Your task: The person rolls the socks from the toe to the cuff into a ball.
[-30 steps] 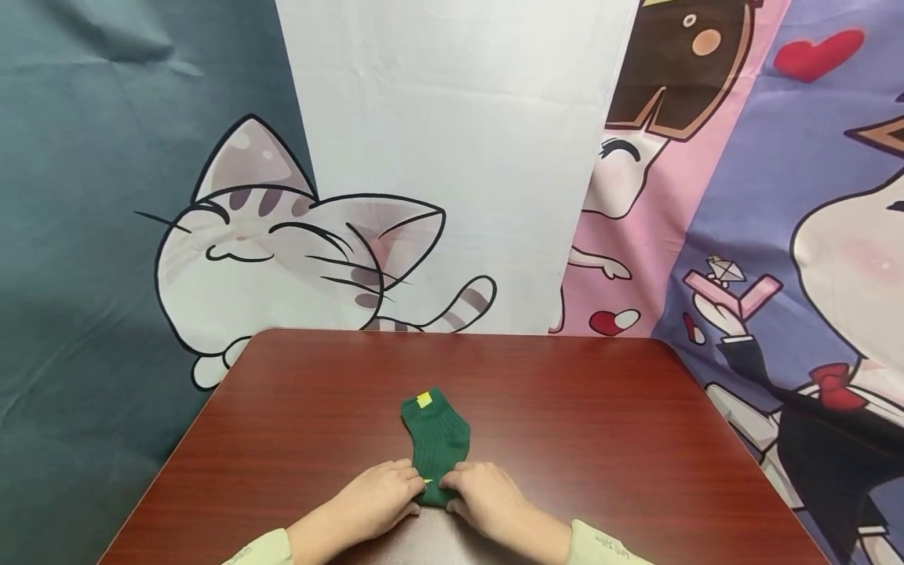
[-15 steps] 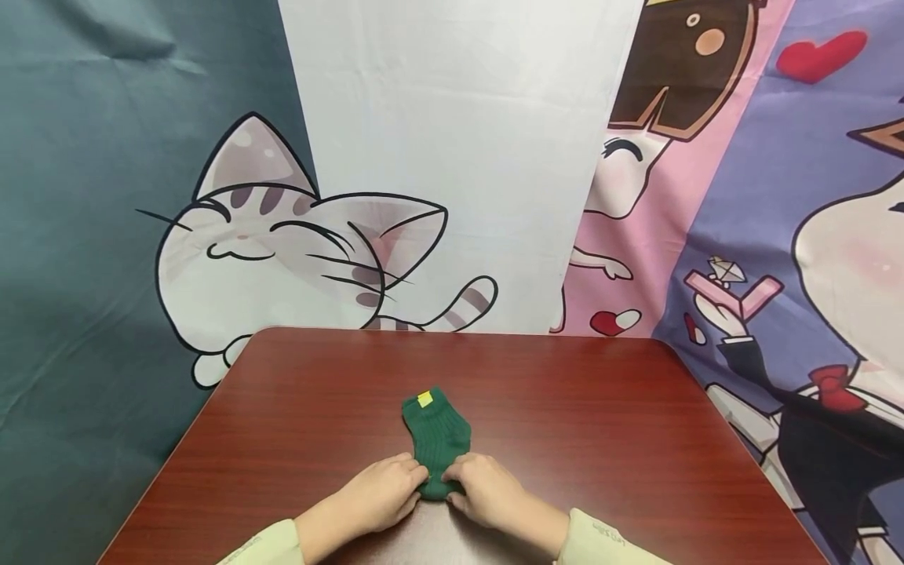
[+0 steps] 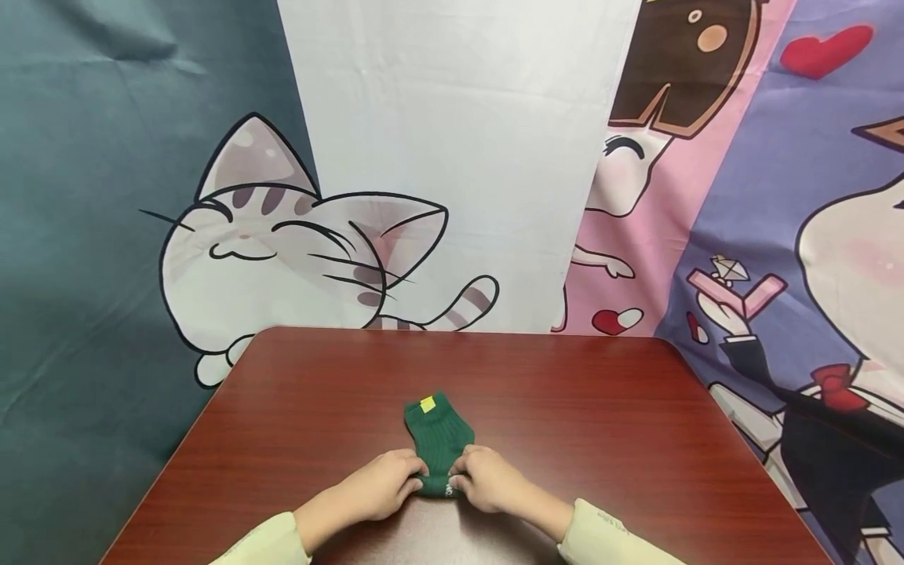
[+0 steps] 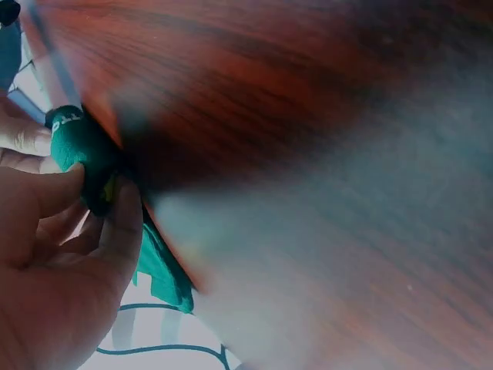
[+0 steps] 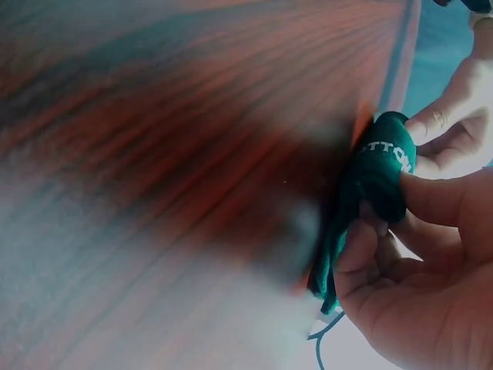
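A green ribbed sock lies on the table, a yellow tag on its far end. Its near end is rolled up into a thick fold, and white lettering shows on that roll in the right wrist view. My left hand pinches the left end of the roll between thumb and fingers. At the right end, my right hand pinches it likewise. In the left wrist view the roll sits between thumb and fingertips, with the flat part of the sock beyond.
The reddish-brown wooden table has rounded far corners. Behind it hang cloth backdrops printed with a cartoon cat and cartoon people. Pale green sleeves cover both forearms.
The sock's near end has been rolled further, shortening it away from me. White lettering has come into view on the roll. Both hands have edged slightly forward with it.
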Action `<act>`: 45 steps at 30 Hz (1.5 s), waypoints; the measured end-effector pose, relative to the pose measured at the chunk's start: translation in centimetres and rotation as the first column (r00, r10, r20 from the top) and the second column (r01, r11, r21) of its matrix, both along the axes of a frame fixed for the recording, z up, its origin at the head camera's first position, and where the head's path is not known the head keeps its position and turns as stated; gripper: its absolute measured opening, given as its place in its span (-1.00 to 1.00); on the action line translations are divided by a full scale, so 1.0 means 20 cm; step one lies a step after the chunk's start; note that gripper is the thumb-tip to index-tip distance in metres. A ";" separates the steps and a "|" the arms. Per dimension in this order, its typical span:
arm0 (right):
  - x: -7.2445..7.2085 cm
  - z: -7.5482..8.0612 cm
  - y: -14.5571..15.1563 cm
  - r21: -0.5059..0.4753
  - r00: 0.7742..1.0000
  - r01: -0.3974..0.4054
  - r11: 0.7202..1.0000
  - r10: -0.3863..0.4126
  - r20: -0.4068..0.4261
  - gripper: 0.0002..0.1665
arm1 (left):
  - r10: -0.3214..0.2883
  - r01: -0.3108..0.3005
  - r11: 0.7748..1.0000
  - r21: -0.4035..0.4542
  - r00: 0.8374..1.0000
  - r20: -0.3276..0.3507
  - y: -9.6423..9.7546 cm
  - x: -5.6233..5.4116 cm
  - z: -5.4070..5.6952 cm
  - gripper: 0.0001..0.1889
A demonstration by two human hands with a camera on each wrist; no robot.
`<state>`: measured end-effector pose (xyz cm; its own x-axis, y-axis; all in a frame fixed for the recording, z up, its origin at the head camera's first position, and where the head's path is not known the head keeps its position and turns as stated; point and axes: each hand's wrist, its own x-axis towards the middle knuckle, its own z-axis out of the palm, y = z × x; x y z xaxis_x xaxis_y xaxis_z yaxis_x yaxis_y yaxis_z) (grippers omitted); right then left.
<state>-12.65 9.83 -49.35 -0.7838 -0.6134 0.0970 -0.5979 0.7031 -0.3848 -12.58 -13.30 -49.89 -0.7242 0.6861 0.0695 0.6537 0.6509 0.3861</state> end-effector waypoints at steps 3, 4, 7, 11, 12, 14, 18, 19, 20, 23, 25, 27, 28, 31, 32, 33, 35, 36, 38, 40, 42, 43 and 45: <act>-0.01 0.00 0.01 -0.032 0.995 0.040 0.999 -0.037 0.091 -0.93 | 0.014 -0.016 0.999 0.037 0.999 0.051 0.00 -0.01 0.00 -0.89; -0.01 0.00 0.01 -0.035 0.993 0.051 0.998 -0.047 0.106 -0.94 | 0.018 -0.021 0.999 0.043 0.998 0.057 0.00 -0.02 0.00 -0.88; -0.02 -0.01 0.01 -0.043 0.995 0.048 0.998 -0.044 0.084 -0.88 | 0.036 -0.038 0.998 0.055 0.998 0.045 0.00 -0.03 -0.02 -0.87; -0.02 -0.02 0.01 -0.025 1.000 0.007 1.000 -0.008 -0.023 -0.88 | 0.062 -0.062 0.997 0.048 0.998 0.006 0.01 -0.01 -0.02 -0.86; -0.02 -0.02 0.01 -0.021 0.999 0.004 1.000 -0.005 -0.035 -0.88 | 0.065 -0.065 0.997 0.045 0.998 -0.004 0.01 -0.01 -0.02 -0.86; -0.01 -0.02 0.00 -0.011 0.999 0.002 1.000 -0.002 -0.045 -0.88 | 0.072 -0.071 0.997 0.038 0.997 -0.020 0.01 -0.01 -0.02 -0.88; -0.01 -0.01 -0.01 0.016 0.997 0.005 1.000 -0.003 -0.079 -0.86 | 0.059 -0.058 0.998 0.006 0.992 -0.114 0.01 0.00 -0.02 -0.91; -0.01 0.00 -0.01 0.021 0.996 0.004 1.000 -0.002 -0.094 -0.86 | 0.052 -0.054 0.998 -0.011 0.986 -0.156 0.01 0.00 -0.02 -0.91; 0.00 0.00 -0.01 0.027 0.994 0.006 1.000 -0.003 -0.109 -0.86 | 0.038 -0.044 0.999 -0.024 0.977 -0.208 0.02 0.00 -0.02 -0.91; 0.01 0.01 -0.02 0.063 0.986 0.009 0.998 0.002 -0.169 -0.87 | -0.008 -0.017 0.998 -0.068 0.936 -0.353 0.02 0.01 -0.03 -0.90; 0.02 0.01 -0.02 0.093 0.978 0.010 0.996 0.010 -0.210 -0.88 | -0.049 0.004 0.994 -0.107 0.908 -0.416 0.03 0.02 -0.03 -0.90; 0.03 0.01 -0.03 0.124 0.967 0.004 0.992 0.028 -0.254 -0.89 | -0.089 0.027 0.989 -0.145 0.891 -0.445 0.03 0.03 -0.03 -0.92; 0.04 0.01 -0.03 0.138 0.961 0.001 0.990 0.037 -0.272 -0.89 | -0.106 0.035 0.986 -0.162 0.885 -0.453 0.03 0.04 -0.03 -0.93; 0.05 0.00 -0.03 0.164 0.944 -0.008 0.986 0.061 -0.323 -0.90 | -0.141 0.052 0.978 -0.202 0.878 -0.458 0.02 0.06 -0.03 -0.93; 0.05 0.00 -0.03 0.171 0.939 -0.010 0.985 0.068 -0.336 -0.90 | -0.145 0.053 0.977 -0.209 0.877 -0.457 0.02 0.06 -0.03 -0.89; 0.05 -0.01 -0.03 0.176 0.937 -0.011 0.984 0.072 -0.343 -0.90 | -0.148 0.053 0.975 -0.215 0.879 -0.453 0.02 0.06 -0.03 -0.85; 0.06 -0.02 -0.02 0.187 0.934 -0.011 0.982 0.077 -0.350 -0.90 | -0.149 0.049 0.972 -0.228 0.883 -0.445 0.02 0.07 -0.03 -0.78; 0.06 -0.02 -0.02 0.193 0.935 -0.012 0.981 0.079 -0.346 -0.91 | -0.149 0.046 0.971 -0.235 0.884 -0.443 0.02 0.07 -0.03 -0.77; 0.07 -0.02 -0.02 0.208 0.939 -0.010 0.978 0.081 -0.334 -0.89 | -0.145 0.040 0.970 -0.240 0.888 -0.437 0.03 0.06 -0.03 -0.76; 0.07 -0.02 -0.02 0.225 0.944 -0.006 0.974 0.079 -0.319 -0.79 | -0.145 0.039 0.969 -0.244 0.889 -0.435 0.04 0.06 -0.03 -0.78; 0.08 -0.01 -0.02 0.245 0.947 0.001 0.969 0.077 -0.311 -0.69 | -0.149 0.043 0.969 -0.243 0.887 -0.438 0.04 0.05 -0.03 -0.79; 0.08 -0.01 -0.02 0.256 0.947 0.006 0.967 0.077 -0.313 -0.66 | -0.151 0.046 0.969 -0.242 0.886 -0.439 0.04 0.05 -0.03 -0.80; 0.08 0.00 -0.03 0.278 0.947 0.015 0.961 0.075 -0.312 -0.63 | -0.158 0.050 0.970 -0.240 0.877 -0.454 0.05 0.04 -0.03 -0.80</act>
<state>-11.04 9.21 -49.29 -0.7205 -0.6741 0.1625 -0.6790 0.7334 0.0321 -11.79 -12.35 -50.53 -0.5673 0.7925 0.2238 0.7906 0.6002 -0.1215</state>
